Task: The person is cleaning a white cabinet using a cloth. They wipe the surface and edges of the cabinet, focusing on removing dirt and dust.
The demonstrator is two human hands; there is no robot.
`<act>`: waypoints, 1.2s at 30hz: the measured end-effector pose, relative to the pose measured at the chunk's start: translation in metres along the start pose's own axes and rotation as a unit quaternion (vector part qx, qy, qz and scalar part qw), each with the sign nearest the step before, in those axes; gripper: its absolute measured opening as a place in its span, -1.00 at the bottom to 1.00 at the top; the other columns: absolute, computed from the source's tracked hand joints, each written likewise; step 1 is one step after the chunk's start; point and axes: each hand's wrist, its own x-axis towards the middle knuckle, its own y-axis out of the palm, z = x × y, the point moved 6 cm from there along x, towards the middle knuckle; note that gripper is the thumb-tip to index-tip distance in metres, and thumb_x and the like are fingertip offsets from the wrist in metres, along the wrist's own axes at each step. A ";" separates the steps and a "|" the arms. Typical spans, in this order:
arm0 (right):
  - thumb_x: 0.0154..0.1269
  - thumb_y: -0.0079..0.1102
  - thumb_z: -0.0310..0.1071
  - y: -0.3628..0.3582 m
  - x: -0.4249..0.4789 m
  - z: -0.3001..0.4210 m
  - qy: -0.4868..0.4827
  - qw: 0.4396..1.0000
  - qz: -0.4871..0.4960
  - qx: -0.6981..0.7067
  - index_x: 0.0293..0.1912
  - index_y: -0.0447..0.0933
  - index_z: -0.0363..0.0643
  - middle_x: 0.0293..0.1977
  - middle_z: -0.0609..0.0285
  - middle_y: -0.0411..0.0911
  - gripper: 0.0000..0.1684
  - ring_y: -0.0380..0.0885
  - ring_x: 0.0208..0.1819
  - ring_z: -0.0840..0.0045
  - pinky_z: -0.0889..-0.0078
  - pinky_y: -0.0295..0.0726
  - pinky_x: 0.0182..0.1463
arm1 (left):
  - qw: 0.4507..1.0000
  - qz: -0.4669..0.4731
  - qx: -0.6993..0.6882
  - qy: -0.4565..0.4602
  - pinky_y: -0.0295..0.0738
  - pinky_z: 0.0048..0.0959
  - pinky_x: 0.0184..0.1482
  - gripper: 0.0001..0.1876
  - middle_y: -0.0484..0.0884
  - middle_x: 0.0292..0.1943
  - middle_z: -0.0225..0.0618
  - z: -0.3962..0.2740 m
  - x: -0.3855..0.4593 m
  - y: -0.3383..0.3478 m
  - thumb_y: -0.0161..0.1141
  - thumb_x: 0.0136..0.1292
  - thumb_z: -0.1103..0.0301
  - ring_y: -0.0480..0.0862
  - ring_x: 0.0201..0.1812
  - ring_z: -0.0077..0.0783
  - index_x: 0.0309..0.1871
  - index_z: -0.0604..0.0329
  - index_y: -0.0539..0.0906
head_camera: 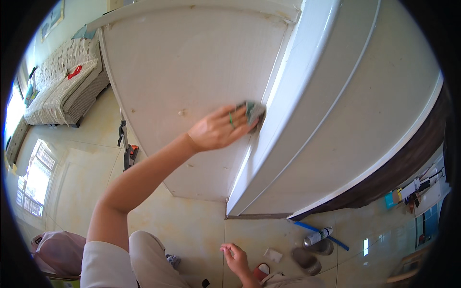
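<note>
My left hand (219, 127), with a green ring on one finger, presses a crumpled grey-green cloth (254, 112) against a white panel (194, 64), right where it meets a raised white door frame (288, 108). Small raised spots and stains dot the panel. Low in the view, above the tiled floor, my right hand (236, 258) holds nothing visible; its fingers are loosely bent, with thumb and forefinger near each other.
On the floor at lower right lie a spray can (318, 236), a blue strip (338, 243), grey slippers (306, 260) and a small white item (273, 255). A pink bag (59, 252) is at lower left. A sofa (68, 79) stands at upper left, a black pole (125, 144) beside the panel.
</note>
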 end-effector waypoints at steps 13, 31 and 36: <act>0.23 0.04 -0.39 0.000 0.008 0.008 -0.017 1.000 -0.018 0.005 -0.24 0.50 -0.15 -0.41 0.20 0.59 -0.88 0.57 -0.35 0.39 0.43 0.51 -0.31 | 0.987 -0.068 0.069 -0.126 0.38 -0.30 0.05 -0.48 0.53 0.04 -0.29 0.048 0.060 -0.037 0.24 -0.09 0.46 0.50 0.10 -0.30 0.05 0.12 0.49; 0.20 0.09 -0.37 0.005 0.014 0.024 -0.064 0.998 -0.026 0.000 -0.25 0.50 -0.13 -0.41 0.17 0.58 -0.89 0.56 -0.37 0.34 0.38 0.51 -0.29 | 0.966 0.222 0.104 0.087 0.21 -0.30 0.23 -0.41 0.28 0.27 -0.39 -0.008 -0.098 0.012 0.09 0.06 0.16 0.30 0.24 -0.32 0.23 -0.06 0.33; 0.22 0.05 -0.38 0.003 0.006 0.007 -0.030 0.999 -0.013 -0.009 -0.25 0.50 -0.14 -0.41 0.18 0.59 -0.89 0.57 -0.34 0.36 0.38 0.52 -0.28 | 0.954 0.099 0.185 -0.215 0.18 -0.18 0.20 -0.38 0.22 0.30 -0.24 0.094 -0.035 -0.057 0.17 -0.02 0.29 0.27 0.26 -0.17 0.22 -0.03 0.34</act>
